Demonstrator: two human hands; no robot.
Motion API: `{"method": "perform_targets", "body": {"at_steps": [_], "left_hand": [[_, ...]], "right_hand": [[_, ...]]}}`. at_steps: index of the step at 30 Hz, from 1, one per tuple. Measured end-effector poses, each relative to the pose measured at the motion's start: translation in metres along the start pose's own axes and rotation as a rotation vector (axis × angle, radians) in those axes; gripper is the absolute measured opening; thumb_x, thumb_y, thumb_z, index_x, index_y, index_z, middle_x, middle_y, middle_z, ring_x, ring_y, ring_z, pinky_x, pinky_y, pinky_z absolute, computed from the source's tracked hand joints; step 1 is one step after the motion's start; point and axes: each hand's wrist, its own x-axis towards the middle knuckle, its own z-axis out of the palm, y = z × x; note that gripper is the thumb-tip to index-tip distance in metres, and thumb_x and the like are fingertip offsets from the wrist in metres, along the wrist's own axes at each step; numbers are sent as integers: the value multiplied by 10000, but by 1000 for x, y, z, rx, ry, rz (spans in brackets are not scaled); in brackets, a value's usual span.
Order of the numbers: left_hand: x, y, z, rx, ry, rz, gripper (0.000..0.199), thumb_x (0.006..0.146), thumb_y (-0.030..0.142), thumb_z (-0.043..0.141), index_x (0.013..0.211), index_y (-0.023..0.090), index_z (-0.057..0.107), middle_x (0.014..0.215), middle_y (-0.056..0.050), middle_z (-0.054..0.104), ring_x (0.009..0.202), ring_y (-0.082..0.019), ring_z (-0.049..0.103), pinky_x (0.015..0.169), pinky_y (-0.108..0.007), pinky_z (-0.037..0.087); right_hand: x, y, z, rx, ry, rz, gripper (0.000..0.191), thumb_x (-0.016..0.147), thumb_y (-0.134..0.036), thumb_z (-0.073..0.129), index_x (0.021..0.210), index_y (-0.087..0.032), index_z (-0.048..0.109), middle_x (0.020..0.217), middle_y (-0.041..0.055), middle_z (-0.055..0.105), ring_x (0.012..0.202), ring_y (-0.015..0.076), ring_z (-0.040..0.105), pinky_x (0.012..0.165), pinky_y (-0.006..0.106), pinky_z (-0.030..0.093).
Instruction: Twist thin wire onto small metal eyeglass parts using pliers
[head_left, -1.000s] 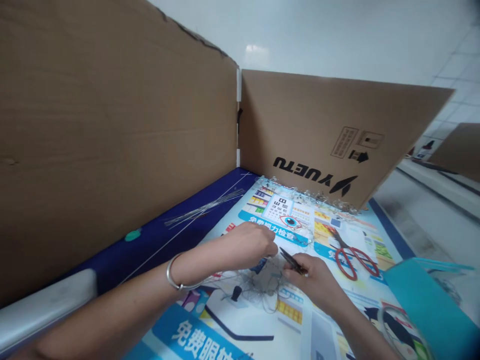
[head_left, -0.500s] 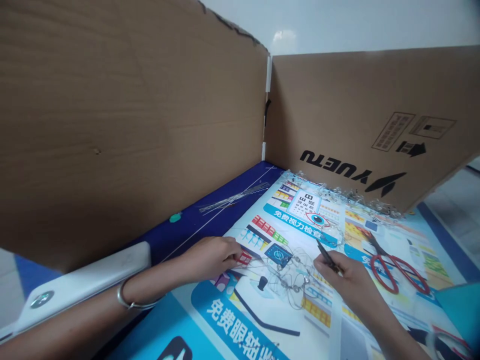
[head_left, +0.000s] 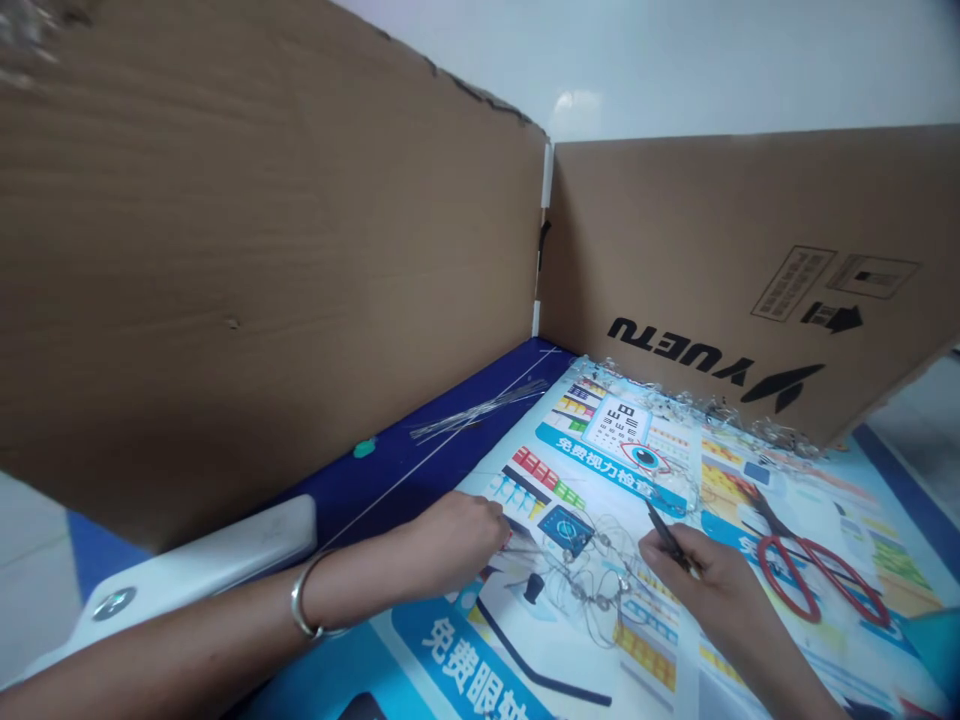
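Observation:
Thin, looping wire with small shiny pieces point(head_left: 596, 585) lies tangled on the printed poster point(head_left: 517, 590), between my hands. At its left edge my left hand point(head_left: 461, 545) is closed, knuckles up; its fingertips are turned away, and what they pinch is too small to name. My right hand point(head_left: 694, 565) holds a slim dark pointed tool point(head_left: 667, 535) between thumb and fingers, tip up and to the left, just right of the tangle. Scissors with red handles point(head_left: 821, 575) lie on the poster to the right of that hand.
Cardboard panels point(head_left: 300, 250) stand along the left and the back. More clear, shiny wire pieces point(head_left: 705, 410) lie along the back panel's foot. A bundle of straight wires point(head_left: 480, 410) and a green lump point(head_left: 364, 448) rest on blue cloth. A white device point(head_left: 217, 550) lies at the left.
The view has shifted, so most things appear slightly lower and further right. My left hand has turned more knuckles-up, its fingertips now less visible. My right hand still holds the dark tool.

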Motion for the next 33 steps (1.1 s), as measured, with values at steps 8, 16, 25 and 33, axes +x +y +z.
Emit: {"method": "perform_targets", "body": {"at_steps": [8, 16, 25, 33], "left_hand": [[-16, -7, 2, -81, -10, -160, 122, 746, 149, 476, 835, 147, 559, 810, -88, 632, 685, -211, 593, 575, -281, 418], [-22, -17, 7, -563, 93, -259, 58, 790, 157, 396, 758, 168, 444, 653, 27, 500, 565, -92, 439, 507, -189, 306], [-8, -6, 27, -1118, 275, -273, 154, 792, 175, 483, 945, 158, 469, 765, 19, 524, 676, -87, 496, 608, -197, 403], [-9, -7, 23, -938, 320, -241, 159, 788, 112, 481, 828, 147, 631, 850, -22, 634, 791, -117, 571, 726, -230, 425]], "right_hand": [[-1, -4, 1, -17, 8, 4, 292, 723, -492, 537, 771, -222, 637, 736, 9, 631, 683, 176, 562, 612, 254, 440], [0, -3, 1, 10, -26, 39, 265, 765, -450, 512, 812, -211, 616, 779, 16, 618, 716, 169, 539, 658, 265, 415], [-2, -5, 2, 42, -58, 30, 245, 781, -432, 507, 798, -205, 596, 756, 8, 596, 697, 157, 524, 635, 253, 398], [-2, -2, 3, 29, -73, 12, 259, 794, -449, 484, 799, -207, 577, 738, 3, 580, 698, 157, 518, 642, 252, 396]]}}
